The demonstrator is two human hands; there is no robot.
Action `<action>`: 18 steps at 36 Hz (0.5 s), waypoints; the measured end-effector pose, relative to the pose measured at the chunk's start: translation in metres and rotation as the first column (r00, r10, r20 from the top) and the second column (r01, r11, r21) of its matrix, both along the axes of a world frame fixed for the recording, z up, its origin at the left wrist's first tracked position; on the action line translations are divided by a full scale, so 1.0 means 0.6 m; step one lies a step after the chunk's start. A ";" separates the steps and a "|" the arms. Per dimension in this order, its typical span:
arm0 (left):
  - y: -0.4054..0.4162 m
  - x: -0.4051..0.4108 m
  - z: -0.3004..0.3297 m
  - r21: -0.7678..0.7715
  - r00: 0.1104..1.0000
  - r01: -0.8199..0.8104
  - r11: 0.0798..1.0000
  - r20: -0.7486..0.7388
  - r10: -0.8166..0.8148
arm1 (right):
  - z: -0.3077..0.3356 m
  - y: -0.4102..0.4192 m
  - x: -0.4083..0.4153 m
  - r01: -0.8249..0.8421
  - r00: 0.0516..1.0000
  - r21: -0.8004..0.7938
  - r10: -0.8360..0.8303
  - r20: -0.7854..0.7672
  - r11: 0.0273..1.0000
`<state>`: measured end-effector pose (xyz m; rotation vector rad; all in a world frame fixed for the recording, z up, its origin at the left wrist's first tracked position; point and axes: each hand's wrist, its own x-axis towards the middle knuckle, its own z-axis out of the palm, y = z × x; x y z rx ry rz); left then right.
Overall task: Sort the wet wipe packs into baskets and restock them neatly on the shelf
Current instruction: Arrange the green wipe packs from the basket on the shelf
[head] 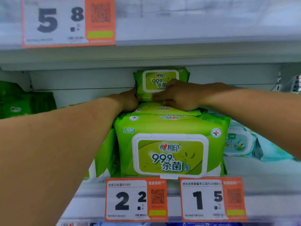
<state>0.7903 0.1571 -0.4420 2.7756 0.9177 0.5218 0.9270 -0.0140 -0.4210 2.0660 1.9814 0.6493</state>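
Note:
A green wet wipe pack [160, 79] stands upright at the back of the shelf, on top of other green packs. My left hand [128, 100] grips its left edge from behind and below. My right hand [175, 95] lies across its lower right front, fingers curled onto the pack. A large green pack [169, 147] stands upright at the shelf front, with more green packs [162, 110] stacked behind it. Both forearms reach in over the row.
The shelf above [146, 54] hangs low over the held pack. Darker green packs [24, 103] sit at the far left, pale teal packs [241, 142] at the right. Orange price tags [135, 199] line the shelf edge [268, 193]; another tag [68, 22] hangs above.

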 end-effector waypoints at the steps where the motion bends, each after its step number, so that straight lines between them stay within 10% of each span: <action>1: 0.000 -0.001 -0.001 -0.010 1.000 0.002 1.000 0.003 -0.002 | 0.001 0.001 -0.005 0.029 0.999 -0.031 -0.028 0.046 0.999; 9: -0.006 -0.008 -0.008 -0.037 0.999 0.008 0.999 0.035 -0.007 | -0.003 0.003 -0.015 0.120 0.941 -0.067 -0.135 -0.311 0.991; 18: -0.117 -0.103 0.023 -0.106 0.995 0.062 0.992 -0.072 -0.070 | -0.001 -0.137 -0.039 0.147 0.647 0.181 0.044 -0.761 0.972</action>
